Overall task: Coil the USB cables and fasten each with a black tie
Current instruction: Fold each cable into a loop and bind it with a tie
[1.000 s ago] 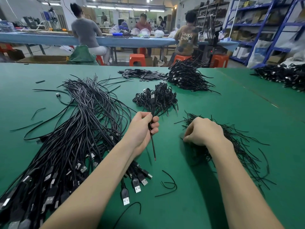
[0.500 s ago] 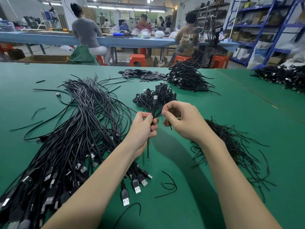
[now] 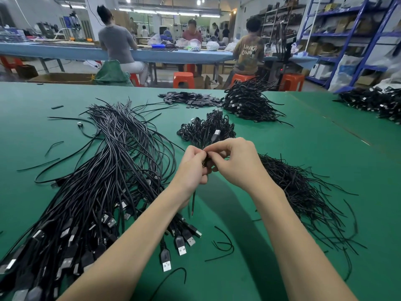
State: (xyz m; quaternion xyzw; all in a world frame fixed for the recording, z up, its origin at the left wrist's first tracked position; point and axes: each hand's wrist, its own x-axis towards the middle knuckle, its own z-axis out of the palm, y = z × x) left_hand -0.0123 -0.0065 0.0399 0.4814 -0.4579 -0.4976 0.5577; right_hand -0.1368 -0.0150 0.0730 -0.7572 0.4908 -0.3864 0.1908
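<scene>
My left hand (image 3: 192,168) grips a coiled black USB cable (image 3: 215,135) above the green table; its plug sticks up past my fingers and a bare wire end hangs below my palm. My right hand (image 3: 235,162) pinches a thin black tie against the coil, fingertips touching those of the left hand. The tie itself is mostly hidden between my fingers. A big spread of loose USB cables (image 3: 104,181) lies to the left, plugs toward me. A heap of black ties (image 3: 303,192) lies to the right.
A small pile of tied coils (image 3: 195,129) sits just beyond my hands, a bigger pile (image 3: 247,103) farther back, and flat black pieces (image 3: 191,98) beside it. Stray ties (image 3: 223,244) lie near my forearms. More cables (image 3: 377,103) lie at far right. People sit at a blue bench behind.
My right hand lifted from the tie heap with a tie and came over to the left hand; now both hands meet at the coil.
</scene>
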